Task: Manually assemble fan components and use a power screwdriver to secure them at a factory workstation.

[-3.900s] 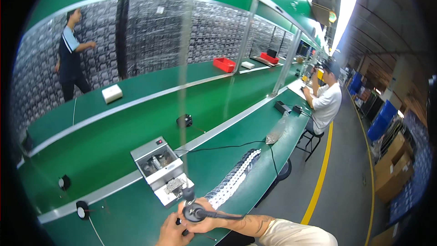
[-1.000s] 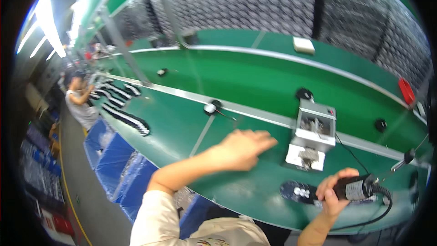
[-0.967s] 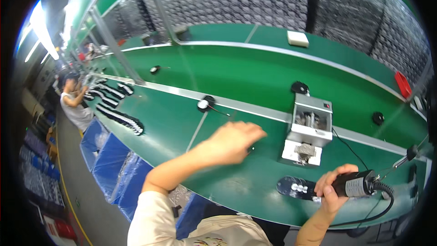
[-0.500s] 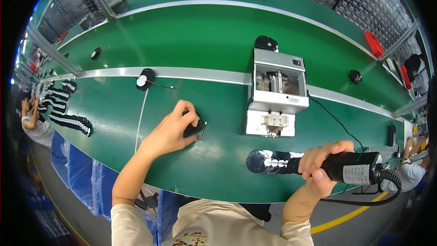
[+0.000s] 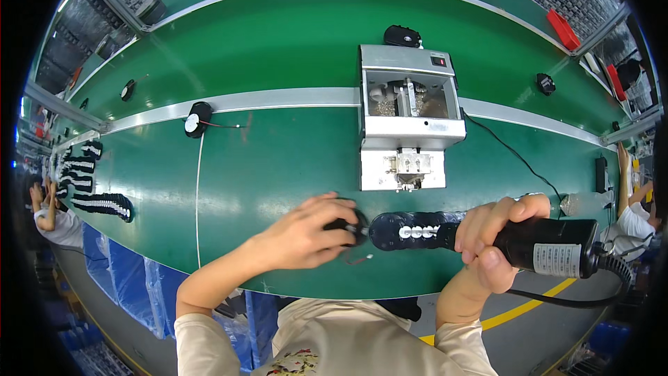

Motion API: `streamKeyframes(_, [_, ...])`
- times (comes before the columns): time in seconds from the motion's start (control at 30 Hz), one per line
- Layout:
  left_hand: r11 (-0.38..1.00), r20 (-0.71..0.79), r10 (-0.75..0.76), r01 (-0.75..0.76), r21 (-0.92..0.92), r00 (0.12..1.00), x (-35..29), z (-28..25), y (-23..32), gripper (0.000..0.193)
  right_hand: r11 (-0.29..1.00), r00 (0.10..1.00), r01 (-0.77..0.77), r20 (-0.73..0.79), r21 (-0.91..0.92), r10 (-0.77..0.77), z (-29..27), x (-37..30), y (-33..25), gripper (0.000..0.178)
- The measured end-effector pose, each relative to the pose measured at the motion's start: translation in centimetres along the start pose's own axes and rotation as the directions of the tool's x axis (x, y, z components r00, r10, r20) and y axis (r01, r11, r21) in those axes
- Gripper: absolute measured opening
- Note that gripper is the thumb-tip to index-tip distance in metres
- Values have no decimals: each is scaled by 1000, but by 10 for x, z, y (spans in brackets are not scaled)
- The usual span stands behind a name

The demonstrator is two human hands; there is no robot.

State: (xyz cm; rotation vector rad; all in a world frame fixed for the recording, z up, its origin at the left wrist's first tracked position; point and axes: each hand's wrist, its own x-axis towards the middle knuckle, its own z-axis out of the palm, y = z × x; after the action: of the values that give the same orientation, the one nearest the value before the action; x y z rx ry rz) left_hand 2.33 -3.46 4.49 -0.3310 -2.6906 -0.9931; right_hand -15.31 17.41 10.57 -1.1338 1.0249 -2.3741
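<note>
My left hand [image 5: 306, 235] is closed around a small black rounded casing [image 5: 358, 228], its fingers over the top. A thin red-and-black wire with a white plug [image 5: 369, 257] trails from beneath that hand. Just right of the casing lies a black strip-like row of parts [image 5: 416, 230] with round white pieces along it; whether the two touch, I cannot tell. My right hand [image 5: 495, 237] grips a black cylindrical electric screwdriver [image 5: 557, 247], held level with its cable end to the right. The tool's tip is hidden behind my fingers.
A grey metal screw feeder [image 5: 410, 122] stands behind the row, its black cord [image 5: 518, 153] running right. Another black casing with a wire [image 5: 199, 120] lies back left. Several black-and-white rows [image 5: 103, 205] sit at far left. A co-worker [image 5: 59, 219] is beyond them.
My left hand has moved right and nearer to me with the black casing, up to the end of the row. My right hand still grips the screwdriver. The view has shifted slightly.
</note>
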Motion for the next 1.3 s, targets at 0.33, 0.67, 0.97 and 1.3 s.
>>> streamKeyframes(0.33, [996, -32, 84, -84, -4, 996, 20, 43, 8, 29, 998, 991, -65, -121, -21, 62, 13, -2, -2, 48])
streamKeyframes(0.67, [994, 6, 91, -91, 55, 996, 27, 43, 12, 33, 994, 987, -100, -130, -51, 92, 16, -2, -5, 48])
streamKeyframes(0.97, [998, 51, 63, -63, -17, 997, 28, 42, 9, 35, 996, 1000, 3, 4, -87, -3, 6, 3, 4, 50])
streamKeyframes(1.3, [991, -42, 106, -109, -72, 993, 30, 61, 1, 15, 985, 996, 87, 17, -152, -86, 20, 35, 15, 55])
